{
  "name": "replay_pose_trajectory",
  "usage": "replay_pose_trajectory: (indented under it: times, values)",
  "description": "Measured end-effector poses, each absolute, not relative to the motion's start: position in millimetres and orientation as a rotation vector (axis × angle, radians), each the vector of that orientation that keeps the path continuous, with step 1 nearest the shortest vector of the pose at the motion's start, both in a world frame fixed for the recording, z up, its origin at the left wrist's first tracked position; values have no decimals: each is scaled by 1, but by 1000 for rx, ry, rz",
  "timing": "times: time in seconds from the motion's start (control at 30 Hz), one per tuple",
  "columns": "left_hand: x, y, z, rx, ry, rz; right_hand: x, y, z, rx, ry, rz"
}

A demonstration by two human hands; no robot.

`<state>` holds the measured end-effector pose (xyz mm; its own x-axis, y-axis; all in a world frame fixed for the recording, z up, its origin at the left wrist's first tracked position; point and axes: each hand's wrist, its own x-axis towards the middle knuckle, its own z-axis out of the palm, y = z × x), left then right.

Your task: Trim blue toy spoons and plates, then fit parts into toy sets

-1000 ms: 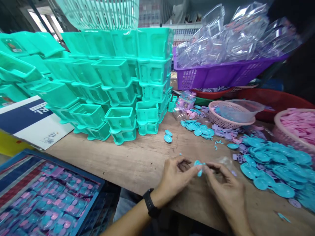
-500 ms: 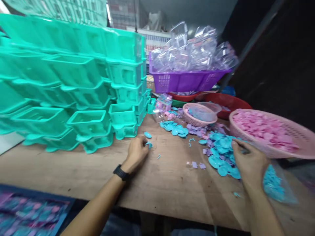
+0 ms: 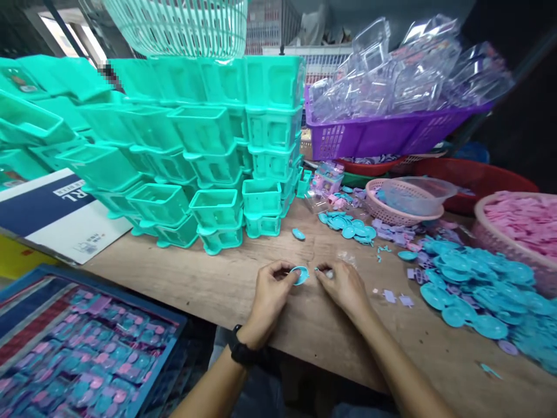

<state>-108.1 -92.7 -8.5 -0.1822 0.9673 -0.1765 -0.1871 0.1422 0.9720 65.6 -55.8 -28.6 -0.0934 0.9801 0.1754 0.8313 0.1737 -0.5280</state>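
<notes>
My left hand (image 3: 270, 293), with a black watch on the wrist, pinches a small blue plastic disc (image 3: 300, 274) just above the wooden table (image 3: 209, 278). My right hand (image 3: 343, 284) is close beside it, fingertips closed on a tiny pale piece (image 3: 329, 273) next to the disc. A large heap of blue discs (image 3: 474, 287) lies to the right. One loose blue disc (image 3: 298, 234) sits ahead of my hands.
Stacked teal plastic bins (image 3: 191, 157) fill the left back. A purple basket (image 3: 383, 130) holds clear plastic shells. Pink baskets (image 3: 394, 206) and a basket of pink parts (image 3: 517, 223) stand at right. A blue tray of packed items (image 3: 87, 348) lies at lower left.
Both hands have come back together at the table's middle. The left brought a blue disc from farther ahead; the right returned from the blue heap with a tiny piece.
</notes>
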Motion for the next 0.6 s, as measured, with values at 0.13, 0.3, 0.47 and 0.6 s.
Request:
replay_pose_trajectory:
  times: [0.13, 0.3, 0.47, 0.6]
  values:
    - [-106, -95, -5, 698, 1261, 1298, 65, -61, -19, -1625, -2008, 477]
    - [-101, -101, 0, 679, 1198, 1267, 65, -89, -11, -1484, -1589, 605]
    - [-91, -106, 4, 690, 1186, 1282, 61, -108, -12, -1425, -1399, 728]
    - [-85, -106, 7, 668, 1218, 1281, 60, -110, -13, -1432, -1375, 729]
